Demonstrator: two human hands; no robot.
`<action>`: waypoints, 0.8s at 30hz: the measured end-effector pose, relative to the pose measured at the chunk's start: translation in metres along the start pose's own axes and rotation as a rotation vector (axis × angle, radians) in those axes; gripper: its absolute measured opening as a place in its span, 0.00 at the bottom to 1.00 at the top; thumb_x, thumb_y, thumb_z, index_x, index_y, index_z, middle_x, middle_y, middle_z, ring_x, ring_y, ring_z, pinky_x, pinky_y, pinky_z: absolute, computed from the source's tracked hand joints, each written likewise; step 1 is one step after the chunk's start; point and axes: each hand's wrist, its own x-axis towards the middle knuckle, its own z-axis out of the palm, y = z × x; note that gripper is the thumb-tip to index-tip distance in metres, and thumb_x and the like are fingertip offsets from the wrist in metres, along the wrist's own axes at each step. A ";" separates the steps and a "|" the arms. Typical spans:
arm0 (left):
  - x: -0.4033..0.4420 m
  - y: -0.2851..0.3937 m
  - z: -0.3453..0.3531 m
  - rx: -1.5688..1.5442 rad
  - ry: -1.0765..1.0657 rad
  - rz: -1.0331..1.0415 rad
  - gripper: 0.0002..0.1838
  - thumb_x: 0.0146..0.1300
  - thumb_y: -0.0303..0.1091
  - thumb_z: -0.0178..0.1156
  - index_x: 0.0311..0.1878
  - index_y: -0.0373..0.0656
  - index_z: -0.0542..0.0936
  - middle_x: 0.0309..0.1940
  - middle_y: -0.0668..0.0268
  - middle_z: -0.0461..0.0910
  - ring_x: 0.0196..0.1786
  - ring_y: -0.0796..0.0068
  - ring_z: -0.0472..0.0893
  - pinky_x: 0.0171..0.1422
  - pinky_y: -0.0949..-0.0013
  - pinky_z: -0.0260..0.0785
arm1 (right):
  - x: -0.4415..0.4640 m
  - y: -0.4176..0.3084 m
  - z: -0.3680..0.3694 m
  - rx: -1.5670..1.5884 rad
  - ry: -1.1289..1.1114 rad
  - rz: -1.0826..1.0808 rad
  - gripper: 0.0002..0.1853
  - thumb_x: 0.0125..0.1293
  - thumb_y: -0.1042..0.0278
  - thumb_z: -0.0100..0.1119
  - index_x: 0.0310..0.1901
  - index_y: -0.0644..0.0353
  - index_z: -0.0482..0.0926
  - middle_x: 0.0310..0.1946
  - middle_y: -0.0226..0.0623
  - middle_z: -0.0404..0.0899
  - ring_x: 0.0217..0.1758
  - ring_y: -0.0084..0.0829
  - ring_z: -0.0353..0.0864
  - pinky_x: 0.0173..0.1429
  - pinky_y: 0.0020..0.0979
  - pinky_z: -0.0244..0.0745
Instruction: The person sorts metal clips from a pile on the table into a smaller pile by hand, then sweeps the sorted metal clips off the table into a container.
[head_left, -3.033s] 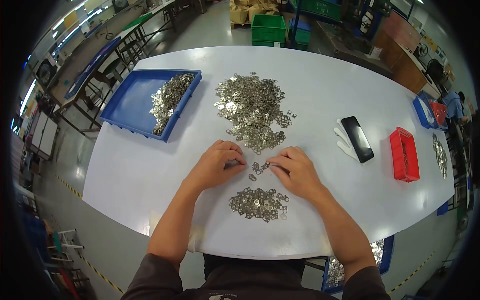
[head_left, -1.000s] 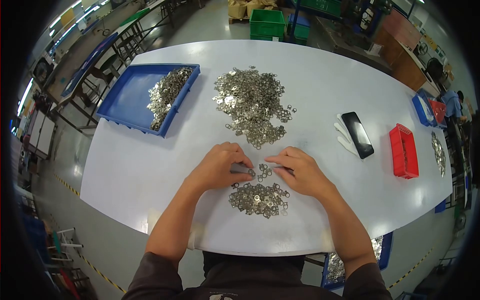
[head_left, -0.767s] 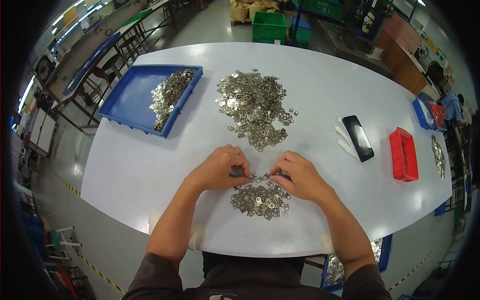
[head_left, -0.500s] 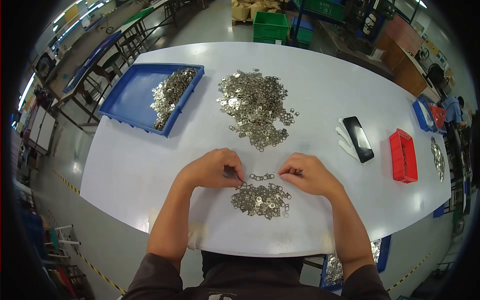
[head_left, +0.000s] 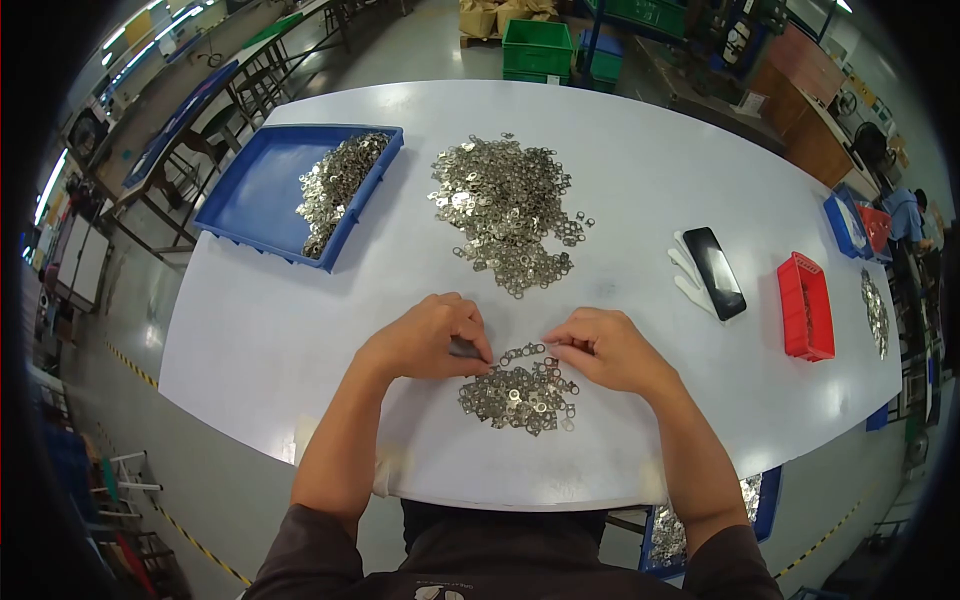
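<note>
From my remote post I see the smooth white curved table (head_left: 260, 340) brightly lit, its outline bowed by wide-angle distortion, black vignetting at the corners. Long white light tubes (head_left: 52, 187) glow at left. I note glare near the table's right edge, glints on heaped silvery metal pieces (head_left: 505, 205), and a dimmer background.

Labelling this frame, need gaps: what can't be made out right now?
Head view throughout:
Left hand, right hand: grip on metal pieces; tiny, fingers cover contact.
White glove: part under the phone.
Lower blue tray: partly hidden by table and right arm.
Red box: contents too small to identify.
</note>
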 end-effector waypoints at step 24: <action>0.010 0.000 0.020 0.027 0.186 -0.066 0.16 0.61 0.34 0.80 0.52 0.52 0.94 0.53 0.63 0.86 0.58 0.60 0.82 0.61 0.58 0.77 | -0.005 -0.006 0.010 0.010 -0.112 -0.167 0.09 0.69 0.71 0.72 0.49 0.48 0.94 0.45 0.31 0.85 0.52 0.38 0.84 0.58 0.40 0.80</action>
